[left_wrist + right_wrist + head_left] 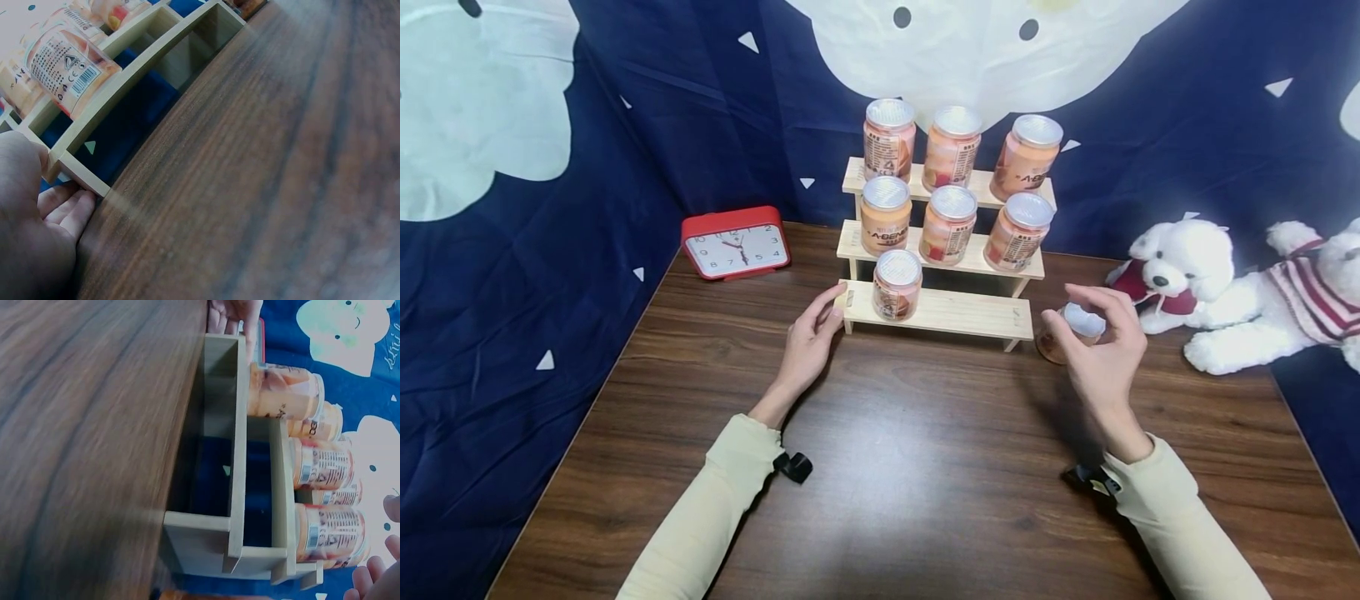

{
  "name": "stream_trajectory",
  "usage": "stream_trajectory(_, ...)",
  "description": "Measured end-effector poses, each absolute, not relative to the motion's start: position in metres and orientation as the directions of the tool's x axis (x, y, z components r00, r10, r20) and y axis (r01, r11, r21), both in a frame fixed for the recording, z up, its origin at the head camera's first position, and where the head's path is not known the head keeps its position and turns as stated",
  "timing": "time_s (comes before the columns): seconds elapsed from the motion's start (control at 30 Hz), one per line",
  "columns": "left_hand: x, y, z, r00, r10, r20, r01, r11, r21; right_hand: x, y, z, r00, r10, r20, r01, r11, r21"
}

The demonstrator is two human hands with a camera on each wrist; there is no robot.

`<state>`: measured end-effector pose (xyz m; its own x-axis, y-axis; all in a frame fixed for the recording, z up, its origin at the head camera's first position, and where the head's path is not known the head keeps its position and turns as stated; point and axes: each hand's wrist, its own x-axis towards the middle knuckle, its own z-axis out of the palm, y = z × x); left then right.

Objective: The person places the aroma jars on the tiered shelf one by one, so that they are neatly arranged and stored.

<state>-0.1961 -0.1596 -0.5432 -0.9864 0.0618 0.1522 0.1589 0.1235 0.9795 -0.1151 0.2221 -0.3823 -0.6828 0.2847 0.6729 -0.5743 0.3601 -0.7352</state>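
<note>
Jars with silver lids stand on a stepped wooden display stand point(955, 311). A single jar point(897, 296) sits near the left end of its lowest tier. My left hand point(811, 337) grips that tier's left end, fingers curled by the end leg point(86, 173) in the left wrist view. To the right of the stand, another jar point(1051, 343) rests on the table. Above it is my right hand point(1105, 342), thumb and fingers spread apart over the lid and partly hiding it. The right wrist view shows the fingers point(375, 569) apart from the jar.
Three jars fill the middle tier point(940, 252) and three more the top tier point(917, 177). A red alarm clock point(737, 242) stands left of the stand. White plush toys point(1187, 267) sit at the right, and a blue patterned cloth point(700, 100) hangs behind the wooden table point(880, 467).
</note>
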Motion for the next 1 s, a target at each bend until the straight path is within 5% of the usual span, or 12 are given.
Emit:
stream_trajectory(0.43, -0.195, -0.160, -0.540, -0.990, 0.045, 0.131, 0.136, 0.157, 0.978, -0.108, 0.238, -0.382, -0.693, 0.313, 0.649, -0.472, 0.483, -0.737)
stream_trajectory(1.0, -0.192, -0.158, -0.536, -0.989, 0.041, 0.142, 0.147, 0.165, 0.975, -0.117, 0.282, -0.434, -0.832, 0.246, 0.498, -0.233, 0.659, -0.715)
